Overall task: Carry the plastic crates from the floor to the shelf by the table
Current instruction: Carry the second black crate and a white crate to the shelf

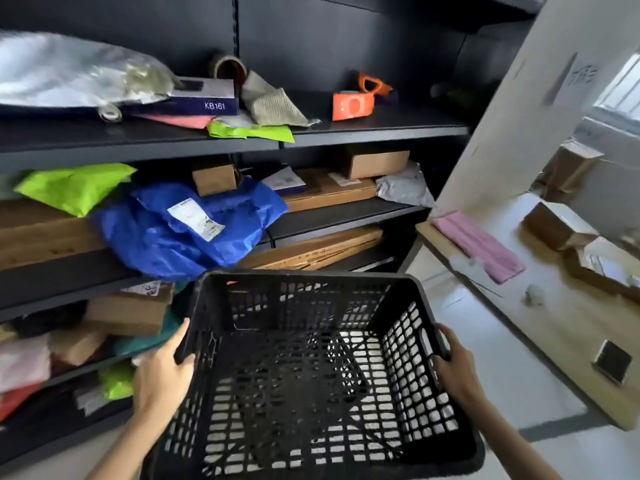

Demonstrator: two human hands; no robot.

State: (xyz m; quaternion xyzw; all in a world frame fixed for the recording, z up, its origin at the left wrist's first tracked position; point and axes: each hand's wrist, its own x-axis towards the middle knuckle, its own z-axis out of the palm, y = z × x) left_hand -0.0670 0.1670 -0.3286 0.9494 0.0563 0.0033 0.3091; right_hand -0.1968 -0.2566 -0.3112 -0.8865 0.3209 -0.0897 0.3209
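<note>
An empty black plastic crate with lattice walls is held in the air in front of me, low in the view. My left hand grips its left rim and my right hand grips the handle slot on its right side. The crate's far edge is close to the dark metal shelf, which fills the left and centre of the view. A wooden table stands at the right, next to the shelf.
The shelf levels hold a blue bag, green mailers, cardboard boxes, a purple box and an orange object. On the table lie a pink cloth and cardboard boxes. Pale floor shows between shelf and table.
</note>
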